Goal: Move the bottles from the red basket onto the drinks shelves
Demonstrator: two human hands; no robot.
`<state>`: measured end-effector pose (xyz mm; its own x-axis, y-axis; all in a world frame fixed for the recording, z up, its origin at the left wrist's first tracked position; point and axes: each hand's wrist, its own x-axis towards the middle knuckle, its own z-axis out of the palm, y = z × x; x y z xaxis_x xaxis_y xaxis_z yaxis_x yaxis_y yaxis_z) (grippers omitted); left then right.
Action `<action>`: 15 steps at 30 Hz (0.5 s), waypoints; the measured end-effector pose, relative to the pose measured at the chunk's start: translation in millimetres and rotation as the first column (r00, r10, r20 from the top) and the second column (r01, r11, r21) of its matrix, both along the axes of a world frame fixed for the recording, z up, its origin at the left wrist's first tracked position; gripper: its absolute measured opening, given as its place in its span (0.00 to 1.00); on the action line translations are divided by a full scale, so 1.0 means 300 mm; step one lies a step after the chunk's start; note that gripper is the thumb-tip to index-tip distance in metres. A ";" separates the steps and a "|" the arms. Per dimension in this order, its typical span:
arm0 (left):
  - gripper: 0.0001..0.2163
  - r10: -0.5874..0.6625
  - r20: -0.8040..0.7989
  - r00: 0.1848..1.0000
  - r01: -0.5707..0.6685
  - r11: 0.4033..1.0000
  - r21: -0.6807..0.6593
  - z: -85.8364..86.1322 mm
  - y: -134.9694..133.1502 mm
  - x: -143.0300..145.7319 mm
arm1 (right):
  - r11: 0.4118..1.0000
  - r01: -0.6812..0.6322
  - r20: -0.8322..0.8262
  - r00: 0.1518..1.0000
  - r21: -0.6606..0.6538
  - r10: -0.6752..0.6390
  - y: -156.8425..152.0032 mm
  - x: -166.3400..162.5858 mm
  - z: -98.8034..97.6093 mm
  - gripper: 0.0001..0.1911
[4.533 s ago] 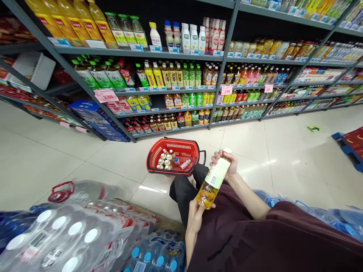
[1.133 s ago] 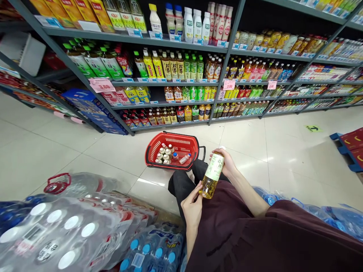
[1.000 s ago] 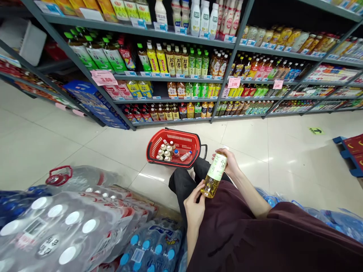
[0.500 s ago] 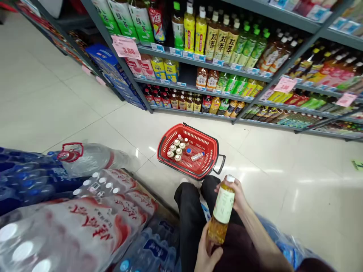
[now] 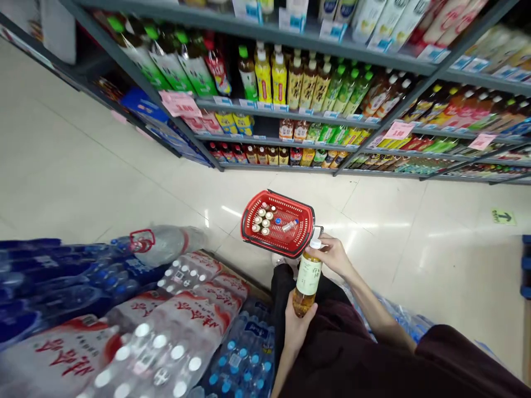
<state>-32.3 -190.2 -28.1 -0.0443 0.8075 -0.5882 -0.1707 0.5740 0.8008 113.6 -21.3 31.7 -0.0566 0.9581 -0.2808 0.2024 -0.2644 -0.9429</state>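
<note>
Between my two hands is a bottle of amber tea (image 5: 308, 276) with a pale green label and a white cap, slightly tilted, its cap toward the basket. My left hand (image 5: 296, 323) is closed around the base. At the neck, just below the cap, the fingers of my right hand (image 5: 332, 254) grip it. Beyond the bottle, a red shopping basket (image 5: 306, 221) with a black rim stands on the floor. Several white-capped bottles (image 5: 262, 220) stand upright at its left end. A blue-capped bottle (image 5: 289, 225) lies on its side in it.
Shelves (image 5: 265, 110) full of drink bottles run across the far side. To my left are stacked shrink-wrapped water packs (image 5: 199, 315) and a large clear jug (image 5: 166, 243) with a red handle. Tiled floor (image 5: 373, 210) stretches around the basket. A green arrow sign (image 5: 503, 216) is on the floor at right.
Both hands have carried the tea bottle forward and slightly left, nearer the basket. Its label has turned further toward me. The camera view has shifted.
</note>
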 end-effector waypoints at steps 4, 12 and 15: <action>0.32 -0.006 -0.033 0.999 0.009 0.994 0.112 0.154 0.098 -0.078 | 0.983 -0.008 0.144 0.989 0.182 -0.019 0.072 -0.039 0.251 0.11; 0.39 0.032 -0.036 0.999 -0.020 0.952 0.305 0.214 0.330 -0.158 | 0.968 -0.012 0.227 0.973 0.249 -0.047 0.118 -0.049 0.561 0.13; 0.42 -0.011 0.014 1.000 0.006 0.942 0.336 0.228 0.390 -0.159 | 0.953 -0.027 0.247 0.968 0.302 -0.051 0.124 -0.026 0.640 0.12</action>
<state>-79.8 -73.1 40.3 -0.0297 0.9586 -0.2832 -0.1812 0.2734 0.9447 105.7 15.8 223.7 -0.0101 0.9998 0.0163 0.4397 0.0191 -0.8979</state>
